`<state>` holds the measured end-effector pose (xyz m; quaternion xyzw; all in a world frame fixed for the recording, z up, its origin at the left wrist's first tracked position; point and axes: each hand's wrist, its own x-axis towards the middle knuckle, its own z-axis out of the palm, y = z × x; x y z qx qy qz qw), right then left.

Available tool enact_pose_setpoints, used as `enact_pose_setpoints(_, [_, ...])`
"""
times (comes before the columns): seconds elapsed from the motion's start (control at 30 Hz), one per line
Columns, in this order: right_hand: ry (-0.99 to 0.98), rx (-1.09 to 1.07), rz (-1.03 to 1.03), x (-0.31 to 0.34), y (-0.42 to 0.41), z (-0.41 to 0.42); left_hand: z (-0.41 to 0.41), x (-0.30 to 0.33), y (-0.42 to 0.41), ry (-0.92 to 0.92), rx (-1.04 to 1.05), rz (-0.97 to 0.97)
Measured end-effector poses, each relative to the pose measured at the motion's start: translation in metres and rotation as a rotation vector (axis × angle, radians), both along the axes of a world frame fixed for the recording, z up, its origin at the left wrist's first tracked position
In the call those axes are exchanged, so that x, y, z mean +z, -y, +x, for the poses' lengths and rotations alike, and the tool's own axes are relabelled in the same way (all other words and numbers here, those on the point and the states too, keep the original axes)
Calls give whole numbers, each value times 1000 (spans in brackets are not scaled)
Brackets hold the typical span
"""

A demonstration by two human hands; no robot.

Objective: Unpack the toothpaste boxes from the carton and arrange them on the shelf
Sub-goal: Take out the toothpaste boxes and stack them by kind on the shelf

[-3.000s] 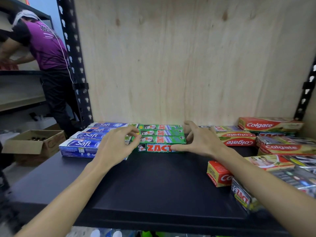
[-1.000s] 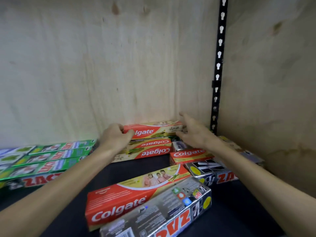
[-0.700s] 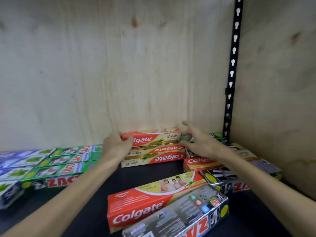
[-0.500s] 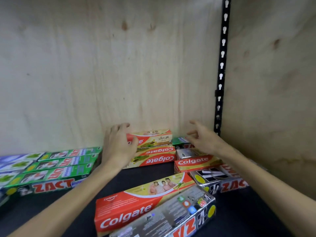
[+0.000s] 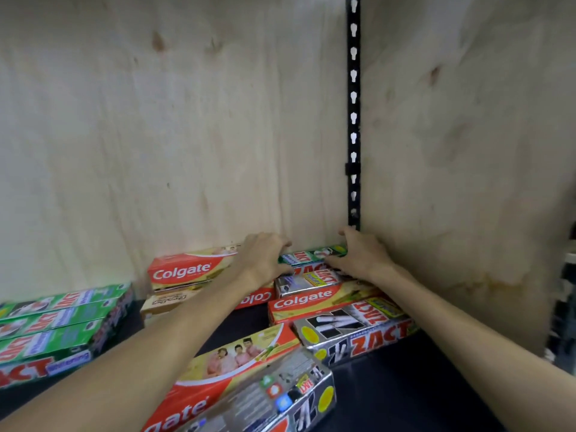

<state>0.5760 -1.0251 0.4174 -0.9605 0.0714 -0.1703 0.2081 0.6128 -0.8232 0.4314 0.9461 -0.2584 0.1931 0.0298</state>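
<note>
Green ZACT box (image 5: pixel 313 256) at the shelf (image 5: pixel 414 375) back is gripped at its ends. Left hand (image 5: pixel 265 257) and right hand (image 5: pixel 358 255) are both curled on it.

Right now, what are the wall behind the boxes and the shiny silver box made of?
The back wall looks like bare plywood: pale grain and dark knots, matte. The silver Zact box seems to be cardboard with a foil-like print: sharp folded edges, mirror-like glints.
</note>
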Motion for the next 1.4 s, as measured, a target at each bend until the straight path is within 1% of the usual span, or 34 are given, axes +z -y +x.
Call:
enact_pose_setpoints(0.1, [-38,-24,-46,-1,-2,9,8,-7,3,63,30,59])
enact_pose_setpoints(0.17, [-73,-34,-42,-3,-2,14,11,-8,5,79,41,43])
enact_pose_setpoints(0.23, [-75,-35,1,-5,-2,17,14,-9,6,56,57,3])
enact_pose_setpoints(0.43, [35,-12,165,-11,0,20,22,-9,3,-36,29,-65])
enact_pose_setpoints(0.57, [104,-8,173,-16,-1,21,22,-5,2,-88,15,-108])
enact_pose_setpoints(0.77, [213,21,255,-20,3,20,23,-2,1,-136,4,-138])
enact_pose_setpoints(1.0, [289,20,295,-21,6,22,22,-6,1,-99,-7,-172])
enact_pose_setpoints(1.1, [330,14,312,-22,6,23,22,-5,1,-110,-6,-181])
enact_pose_setpoints(1.27, [424,35,331,-20,7,21,23,3,0,-207,-5,-174])
enact_pose_setpoints(1.4, [493,78,319,-16,7,20,24,6,-2,-256,-1,-209])
